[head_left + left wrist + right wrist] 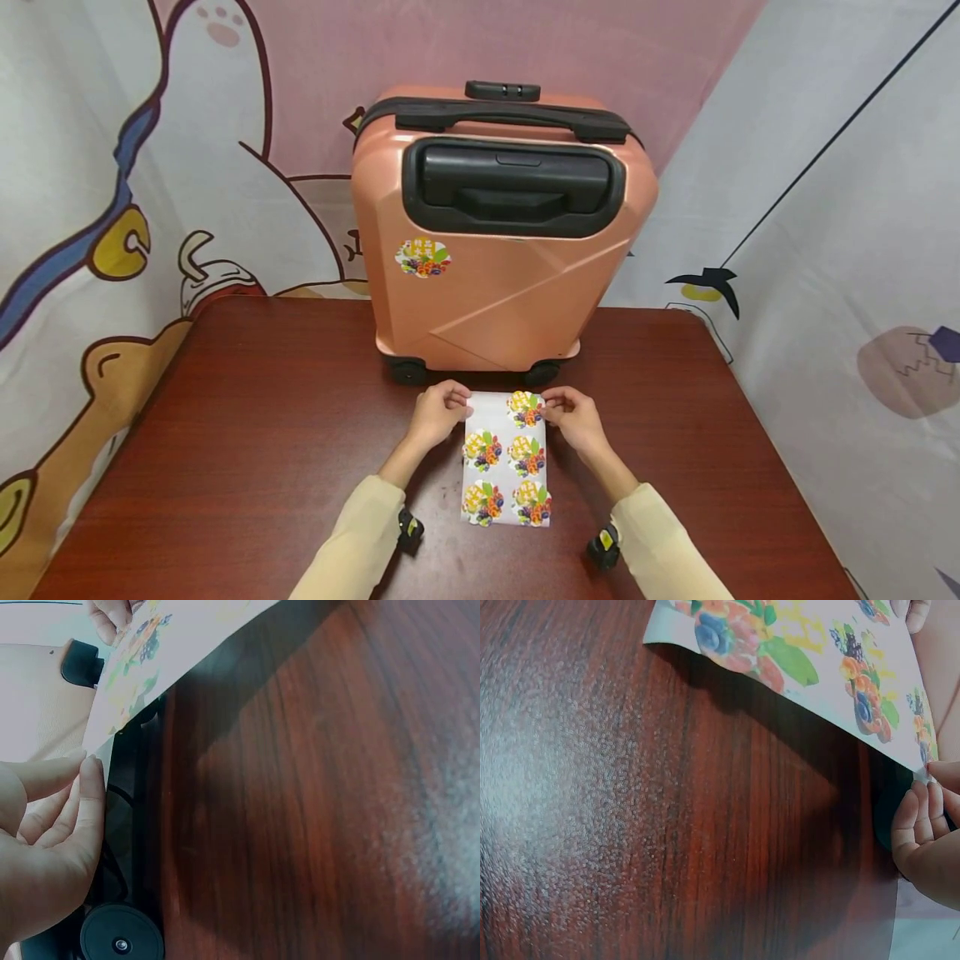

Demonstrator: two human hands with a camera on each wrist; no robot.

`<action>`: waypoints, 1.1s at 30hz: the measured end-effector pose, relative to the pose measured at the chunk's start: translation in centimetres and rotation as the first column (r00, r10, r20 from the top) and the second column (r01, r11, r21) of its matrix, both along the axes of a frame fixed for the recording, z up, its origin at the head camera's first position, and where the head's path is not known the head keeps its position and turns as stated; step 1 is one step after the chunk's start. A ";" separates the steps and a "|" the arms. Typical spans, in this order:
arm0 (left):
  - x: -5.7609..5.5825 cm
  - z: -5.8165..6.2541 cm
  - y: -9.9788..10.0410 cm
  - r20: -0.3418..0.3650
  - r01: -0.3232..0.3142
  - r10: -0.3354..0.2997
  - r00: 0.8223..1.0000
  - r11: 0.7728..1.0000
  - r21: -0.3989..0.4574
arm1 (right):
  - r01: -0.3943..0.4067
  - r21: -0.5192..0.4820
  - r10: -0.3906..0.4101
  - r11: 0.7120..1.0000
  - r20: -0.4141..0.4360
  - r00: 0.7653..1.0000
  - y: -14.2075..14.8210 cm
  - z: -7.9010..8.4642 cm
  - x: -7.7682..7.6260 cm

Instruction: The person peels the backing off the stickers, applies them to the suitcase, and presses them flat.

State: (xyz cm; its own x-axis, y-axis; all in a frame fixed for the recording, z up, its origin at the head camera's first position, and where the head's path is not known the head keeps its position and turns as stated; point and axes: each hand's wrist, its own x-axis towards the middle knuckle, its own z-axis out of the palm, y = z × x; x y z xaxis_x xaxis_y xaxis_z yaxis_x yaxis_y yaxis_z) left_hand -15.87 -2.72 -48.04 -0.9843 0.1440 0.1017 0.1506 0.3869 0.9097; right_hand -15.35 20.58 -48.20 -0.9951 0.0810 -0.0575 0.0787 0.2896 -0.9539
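Observation:
Both hands hold a white sticker sheet [491,414] by its two far corners, in front of the suitcase. Several round fruit stickers are on it, and the spot at its far left is bare. My left hand [437,417] pinches the far left corner between thumb and fingers, as the left wrist view also shows at the hand [60,802]. At the far right corner, my right hand [576,419] pinches the edge beside a fruit sticker [525,409]. In the right wrist view the sheet [832,697] slants above the table and casts a shadow.
An orange suitcase [495,292] with black handles and wheels stands upright at the back of the brown wooden table [262,467]. One matching fruit sticker [423,257] is on its front, upper left. A printed cloth [562,42] hangs behind the table.

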 end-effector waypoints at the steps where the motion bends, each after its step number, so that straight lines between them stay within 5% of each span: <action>1: 0.0 0.1 0.0 -0.007 -0.003 0.003 1.000 1.000 0.011 | 0.003 -0.003 -0.003 1.000 0.003 1.000 0.0 0.0 0.0; 8: 0.0 0.4 0.2 -0.009 -0.027 0.028 1.000 0.997 0.074 | 0.006 -0.029 -0.006 1.000 -0.002 1.000 0.0 -0.1 0.0; 33: 0.0 0.2 0.1 -0.026 -0.041 0.043 0.999 0.994 0.099 | -0.015 -0.068 0.017 0.998 0.027 0.999 0.1 0.2 0.1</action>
